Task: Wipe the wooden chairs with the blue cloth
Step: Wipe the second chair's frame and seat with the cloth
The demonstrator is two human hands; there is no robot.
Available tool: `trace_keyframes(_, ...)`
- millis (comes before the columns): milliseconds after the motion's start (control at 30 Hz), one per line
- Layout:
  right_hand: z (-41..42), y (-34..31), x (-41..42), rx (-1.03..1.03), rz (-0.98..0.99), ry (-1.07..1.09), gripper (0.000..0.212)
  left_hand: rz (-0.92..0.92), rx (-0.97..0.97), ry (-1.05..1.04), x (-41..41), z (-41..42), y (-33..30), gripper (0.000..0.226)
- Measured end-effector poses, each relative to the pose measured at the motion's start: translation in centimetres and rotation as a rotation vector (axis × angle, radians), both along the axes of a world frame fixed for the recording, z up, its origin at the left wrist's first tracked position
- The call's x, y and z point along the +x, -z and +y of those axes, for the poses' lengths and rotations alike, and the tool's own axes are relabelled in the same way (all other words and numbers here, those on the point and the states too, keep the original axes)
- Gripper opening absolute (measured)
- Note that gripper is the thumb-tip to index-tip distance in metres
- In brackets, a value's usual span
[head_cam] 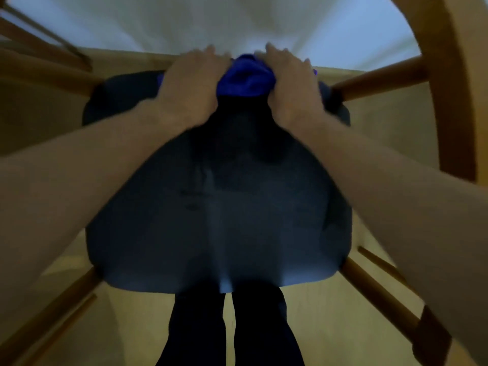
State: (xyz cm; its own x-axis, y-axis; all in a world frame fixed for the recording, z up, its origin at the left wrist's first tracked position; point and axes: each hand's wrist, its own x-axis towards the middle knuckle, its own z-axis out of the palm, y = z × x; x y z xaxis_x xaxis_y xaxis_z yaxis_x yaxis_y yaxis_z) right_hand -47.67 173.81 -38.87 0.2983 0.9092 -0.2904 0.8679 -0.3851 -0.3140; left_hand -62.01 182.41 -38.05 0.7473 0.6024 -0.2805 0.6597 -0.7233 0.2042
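A wooden chair with a dark padded seat [219, 207] stands right below me, its wooden legs [380, 77] splaying outward. The blue cloth [245, 77] is bunched at the far edge of the seat. My left hand [190, 83] presses on the cloth's left side, fingers curled over the far edge. My right hand [290, 77] grips the cloth's right side. The cloth's outer ends are hidden under both hands. The picture is blurred by motion.
A second wooden chair's curved back [449, 83] rises at the right. More wooden rails [39, 62] show at the upper left. A white tablecloth [211, 19] hangs beyond the seat. My dark trouser legs [229, 328] stand on the pale wood floor [330, 313].
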Motion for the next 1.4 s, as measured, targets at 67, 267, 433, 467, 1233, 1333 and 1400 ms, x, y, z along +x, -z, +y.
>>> trace_keyframes(67,-2.1,0.8,-2.7,-0.022,-0.086,-0.020,0.060,0.021,-0.007,0.017,-2.1,-2.4,0.4,0.068)
trace_keyframes(267,-15.2,-1.0,-8.7,-0.054,0.079,-0.241,0.060,-0.108,-0.156,0.063,-10.9,-13.6,-1.2,0.060)
trace_keyframes(433,-14.8,-3.0,-9.0,-0.042,0.254,-0.318,0.074,-0.111,-0.226,0.054,-14.0,-13.5,-2.7,0.055)
trace_keyframes(467,-12.8,-3.3,-8.5,0.003,0.305,-0.299,0.076,-0.131,-0.189,-0.010,-13.9,-11.8,-3.3,0.053)
trace_keyframes(1233,-7.1,-3.2,-13.3,-0.079,0.213,-0.561,0.081,-0.216,-0.194,-0.576,-19.8,-15.2,-2.6,0.064)
trace_keyframes(1333,-0.1,-3.7,-14.3,0.021,0.294,-0.451,0.080,-0.374,-0.081,-0.815,-19.7,-9.3,-3.1,0.053)
trace_keyframes(1400,4.7,-2.7,-15.0,0.097,0.270,-0.415,0.075,-0.457,-0.057,-0.892,-19.3,-5.8,-1.8,0.042)
